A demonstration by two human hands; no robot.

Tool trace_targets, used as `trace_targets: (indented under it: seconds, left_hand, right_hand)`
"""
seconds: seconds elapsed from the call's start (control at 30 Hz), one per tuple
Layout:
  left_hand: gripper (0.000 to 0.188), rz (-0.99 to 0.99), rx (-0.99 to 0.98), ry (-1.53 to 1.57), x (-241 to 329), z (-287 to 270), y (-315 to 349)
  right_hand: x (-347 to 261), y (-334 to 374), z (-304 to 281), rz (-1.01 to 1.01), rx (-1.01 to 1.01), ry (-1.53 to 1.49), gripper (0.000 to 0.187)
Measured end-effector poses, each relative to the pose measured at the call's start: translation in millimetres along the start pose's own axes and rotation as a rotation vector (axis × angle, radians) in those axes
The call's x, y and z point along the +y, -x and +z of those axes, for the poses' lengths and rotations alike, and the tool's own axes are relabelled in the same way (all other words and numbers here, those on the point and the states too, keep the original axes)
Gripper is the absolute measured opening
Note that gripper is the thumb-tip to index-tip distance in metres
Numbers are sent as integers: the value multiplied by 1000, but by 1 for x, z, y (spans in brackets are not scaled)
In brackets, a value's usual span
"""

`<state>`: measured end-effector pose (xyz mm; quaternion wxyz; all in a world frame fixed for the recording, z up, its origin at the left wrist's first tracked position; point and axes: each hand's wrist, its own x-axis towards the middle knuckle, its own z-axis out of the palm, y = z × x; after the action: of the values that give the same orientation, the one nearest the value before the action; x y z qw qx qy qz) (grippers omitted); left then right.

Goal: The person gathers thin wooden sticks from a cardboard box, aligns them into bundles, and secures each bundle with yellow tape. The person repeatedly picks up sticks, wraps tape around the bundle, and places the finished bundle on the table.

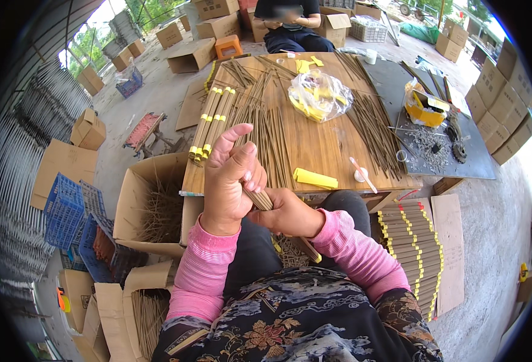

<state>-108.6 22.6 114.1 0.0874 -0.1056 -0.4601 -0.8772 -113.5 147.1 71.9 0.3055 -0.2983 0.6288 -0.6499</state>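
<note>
An open concrete yard with a rough grey floor, stacked cardboard boxes along its edges and a low wooden table at the centre of the frame.

Nearest, at the bottom edge, a person's lap shows a dark floral fabric, with ribbed pink sleeves running up from it. At the centre, the left hand is raised with its fingers curled around a thin bundle of brown sticks, the thumb pointing up. The right hand, just beside it and lower, is closed around the same bundle, which slants down toward the lap and ends in a yellow tip. Both hands are clamped on the bundle, held just in front of the table's near edge.

To the right of the knees lies a flat row of tan paper-wrapped rolls with yellow bands. To the left, open cardboard boxes hold loose straw-like sticks, and blue plastic crates with a lattice pattern sit at the left edge.

On the table, long thin sticks lie in loose fans. A few wrapped rolls with yellow ends rest at its left side, a flat yellow strip near the front edge, and a crinkled clear plastic bag of yellow pieces further back. A dark grey board to the right carries a yellow box and small metal scraps.

At the top centre, another person in dark clothes sits among boxes, beside a small orange stool.
</note>
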Motion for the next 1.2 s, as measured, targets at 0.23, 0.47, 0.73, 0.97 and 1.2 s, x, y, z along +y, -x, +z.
trace_targets:
  seconds: [0.23, 0.47, 0.73, 0.97, 1.2]
  left_hand:
    - [37, -31, -78, -82, 0, 4, 3]
    - [71, 89, -148, -59, -1, 4, 6]
    - [56, 198, -34, -893, -29, -1, 33]
    - [29, 77, 23, -604, -25, 15, 35]
    - [26, 184, -26, -684, -24, 35, 44]
  right_hand:
    - [8, 1, 9, -135, 78, 17, 15]
    - [17, -1, 10, -285, 163, -3, 16]
    - [38, -8, 6, -561, 314, 138, 22]
    - [36, -1, 5, -595, 340, 306, 38]
    - [32, 6, 1, -751, 366, 411, 37]
